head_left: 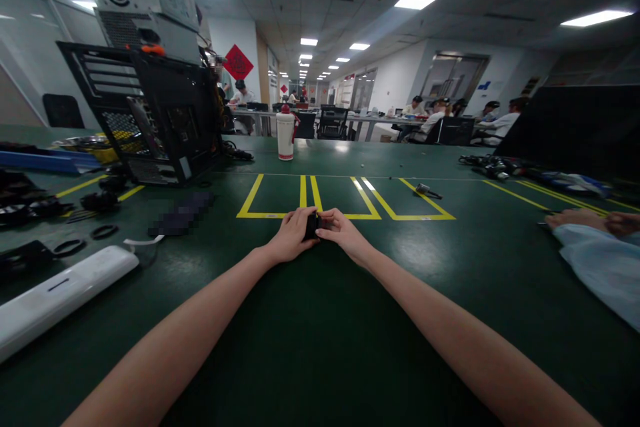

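Observation:
Both of my arms reach forward over a dark green table (320,320). My left hand (293,235) and my right hand (343,233) meet at the middle, fingers curled around one small black object (313,223) held between them. The object is mostly hidden by the fingers, so I cannot make out what it is. It sits just in front of yellow taped rectangles (345,200) marked on the table.
An open black computer case (160,120) with a grey power supply (140,0) on top stands at back left. A white bottle (285,135) stands behind the markings. A white bar (60,293), black rings and parts lie left. A small tool (425,191) lies right. Another person's sleeve (600,267) rests at far right.

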`<move>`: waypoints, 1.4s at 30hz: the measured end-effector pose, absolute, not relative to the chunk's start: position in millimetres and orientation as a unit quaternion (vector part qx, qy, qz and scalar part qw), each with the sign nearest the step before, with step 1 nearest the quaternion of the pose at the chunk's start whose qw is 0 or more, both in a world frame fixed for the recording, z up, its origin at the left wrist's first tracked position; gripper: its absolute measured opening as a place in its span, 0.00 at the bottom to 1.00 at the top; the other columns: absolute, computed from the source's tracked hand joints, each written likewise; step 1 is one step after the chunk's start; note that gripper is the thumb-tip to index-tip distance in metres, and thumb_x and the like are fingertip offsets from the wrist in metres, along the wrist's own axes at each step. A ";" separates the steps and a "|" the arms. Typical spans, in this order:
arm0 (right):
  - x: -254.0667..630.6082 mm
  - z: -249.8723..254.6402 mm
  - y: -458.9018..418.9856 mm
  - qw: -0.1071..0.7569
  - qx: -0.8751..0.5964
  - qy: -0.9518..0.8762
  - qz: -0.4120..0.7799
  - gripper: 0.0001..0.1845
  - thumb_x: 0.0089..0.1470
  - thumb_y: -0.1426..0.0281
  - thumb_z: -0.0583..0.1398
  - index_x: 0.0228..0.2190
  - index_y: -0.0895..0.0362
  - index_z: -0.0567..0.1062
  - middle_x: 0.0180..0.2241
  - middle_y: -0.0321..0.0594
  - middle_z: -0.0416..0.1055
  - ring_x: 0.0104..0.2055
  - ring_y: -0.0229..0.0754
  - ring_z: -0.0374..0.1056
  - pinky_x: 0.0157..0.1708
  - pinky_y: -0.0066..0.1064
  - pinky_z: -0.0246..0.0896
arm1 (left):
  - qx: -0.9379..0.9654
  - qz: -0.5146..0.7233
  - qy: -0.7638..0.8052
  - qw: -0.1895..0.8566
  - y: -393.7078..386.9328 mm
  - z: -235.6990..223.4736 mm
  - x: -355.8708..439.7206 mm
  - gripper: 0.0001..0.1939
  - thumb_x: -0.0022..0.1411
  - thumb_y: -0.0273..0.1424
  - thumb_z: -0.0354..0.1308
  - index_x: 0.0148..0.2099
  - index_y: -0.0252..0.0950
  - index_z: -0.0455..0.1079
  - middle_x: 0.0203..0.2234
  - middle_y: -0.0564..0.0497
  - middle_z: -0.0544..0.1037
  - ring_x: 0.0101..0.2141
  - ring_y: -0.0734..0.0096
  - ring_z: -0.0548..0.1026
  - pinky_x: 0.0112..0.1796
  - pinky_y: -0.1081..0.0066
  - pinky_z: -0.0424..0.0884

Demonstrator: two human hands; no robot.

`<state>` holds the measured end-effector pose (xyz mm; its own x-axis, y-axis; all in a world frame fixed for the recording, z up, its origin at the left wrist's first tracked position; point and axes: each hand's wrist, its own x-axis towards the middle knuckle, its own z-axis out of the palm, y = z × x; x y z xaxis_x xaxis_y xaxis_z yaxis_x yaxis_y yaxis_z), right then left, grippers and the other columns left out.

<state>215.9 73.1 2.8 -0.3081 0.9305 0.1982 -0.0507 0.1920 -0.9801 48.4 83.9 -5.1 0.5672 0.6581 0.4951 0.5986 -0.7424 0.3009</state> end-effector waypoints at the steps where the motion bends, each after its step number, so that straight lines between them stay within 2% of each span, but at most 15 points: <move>1: 215.5 2.6 72.7 0.470 -0.359 -0.614 0.524 0.16 0.39 0.68 0.62 0.34 0.54 0.66 0.36 0.36 0.66 0.42 0.38 0.63 0.44 0.35 0.57 | 0.884 0.301 0.355 0.048 84.0 -5.2 48.6 0.32 0.52 0.32 0.55 0.55 0.40 0.43 0.49 0.45 0.58 0.51 0.60 0.57 0.51 0.55 0.51; 4: 212.5 0.0 75.8 0.486 -0.374 -0.602 0.511 0.13 0.42 0.65 0.59 0.32 0.55 0.67 0.33 0.36 0.67 0.39 0.37 0.63 0.42 0.35 0.57 | 0.883 0.304 0.356 0.040 84.3 -5.4 48.9 0.32 0.51 0.32 0.55 0.55 0.38 0.43 0.49 0.44 0.58 0.51 0.59 0.57 0.51 0.55 0.51; 7: 210.8 -2.5 81.2 0.487 -0.393 -0.574 0.528 0.15 0.42 0.64 0.59 0.34 0.55 0.67 0.33 0.37 0.67 0.37 0.37 0.64 0.41 0.35 0.58 | 0.884 0.300 0.357 0.037 84.3 -5.6 48.9 0.32 0.51 0.32 0.55 0.55 0.37 0.43 0.49 0.44 0.58 0.51 0.59 0.57 0.51 0.56 0.52; 10: 213.1 -1.1 81.4 0.464 -0.383 -0.584 0.545 0.15 0.42 0.66 0.60 0.35 0.56 0.68 0.37 0.39 0.67 0.40 0.38 0.63 0.44 0.36 0.56 | 0.884 0.300 0.358 0.036 84.6 -6.2 48.5 0.32 0.51 0.32 0.55 0.55 0.38 0.43 0.49 0.44 0.58 0.51 0.60 0.57 0.51 0.56 0.51; 14: 216.7 3.6 73.7 0.460 -0.342 -0.612 0.545 0.17 0.37 0.71 0.63 0.34 0.54 0.67 0.38 0.36 0.66 0.43 0.38 0.62 0.45 0.35 0.55 | 0.883 0.300 0.360 0.037 85.9 -7.5 48.5 0.32 0.51 0.32 0.55 0.55 0.39 0.43 0.49 0.45 0.58 0.51 0.60 0.57 0.51 0.56 0.51; 18: 213.8 6.0 70.8 0.477 -0.367 -0.610 0.516 0.12 0.41 0.67 0.60 0.32 0.55 0.67 0.35 0.36 0.67 0.40 0.37 0.63 0.44 0.35 0.56 | 0.883 0.302 0.358 0.034 86.3 -7.7 49.0 0.32 0.51 0.33 0.55 0.55 0.38 0.43 0.49 0.44 0.58 0.51 0.60 0.57 0.51 0.56 0.51; 22: 210.6 6.3 74.8 0.473 -0.406 -0.583 0.521 0.15 0.42 0.65 0.59 0.35 0.56 0.67 0.36 0.39 0.67 0.40 0.39 0.63 0.43 0.37 0.57 | 0.884 0.303 0.354 0.038 85.5 -6.8 48.9 0.32 0.52 0.32 0.55 0.55 0.38 0.43 0.49 0.44 0.58 0.51 0.60 0.57 0.51 0.56 0.51; 25: 212.4 6.2 76.3 0.459 -0.398 -0.587 0.535 0.16 0.41 0.66 0.60 0.35 0.56 0.67 0.38 0.40 0.66 0.41 0.39 0.63 0.44 0.37 0.56 | 0.883 0.304 0.354 0.043 84.9 -6.2 48.5 0.31 0.52 0.32 0.55 0.55 0.38 0.43 0.49 0.44 0.58 0.51 0.59 0.56 0.51 0.55 0.51; 29: 216.4 5.3 74.0 0.463 -0.362 -0.615 0.526 0.18 0.36 0.70 0.63 0.33 0.55 0.67 0.36 0.36 0.66 0.42 0.38 0.63 0.45 0.36 0.55 | 0.884 0.297 0.357 0.047 84.7 -5.7 48.4 0.32 0.51 0.32 0.55 0.55 0.38 0.44 0.49 0.44 0.58 0.51 0.59 0.56 0.51 0.55 0.51; 34: 214.0 0.2 77.1 0.481 -0.370 -0.597 0.524 0.14 0.42 0.65 0.60 0.34 0.55 0.67 0.35 0.37 0.67 0.39 0.38 0.64 0.42 0.36 0.57 | 0.883 0.300 0.358 0.035 85.4 -6.7 49.3 0.32 0.52 0.33 0.55 0.55 0.37 0.43 0.49 0.43 0.58 0.51 0.59 0.56 0.51 0.55 0.52; 37: 212.2 -2.5 82.1 0.478 -0.389 -0.569 0.544 0.16 0.41 0.66 0.60 0.36 0.55 0.67 0.35 0.38 0.68 0.38 0.38 0.64 0.42 0.37 0.57 | 0.884 0.300 0.358 0.031 85.9 -7.6 49.3 0.32 0.51 0.32 0.55 0.55 0.37 0.43 0.49 0.43 0.58 0.51 0.59 0.57 0.50 0.56 0.52; 42: 216.8 -2.3 81.5 0.462 -0.352 -0.603 0.546 0.17 0.38 0.70 0.62 0.34 0.55 0.68 0.37 0.38 0.67 0.42 0.39 0.63 0.45 0.36 0.55 | 0.884 0.301 0.357 0.034 85.7 -7.4 48.7 0.31 0.51 0.32 0.55 0.54 0.38 0.44 0.49 0.44 0.58 0.51 0.59 0.57 0.50 0.56 0.52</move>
<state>216.8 81.5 -2.3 -0.3248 0.9299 0.1727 -0.0796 0.1550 -0.9847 48.7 85.7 -7.4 0.5642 0.6513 0.5075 0.6107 -0.7428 0.2744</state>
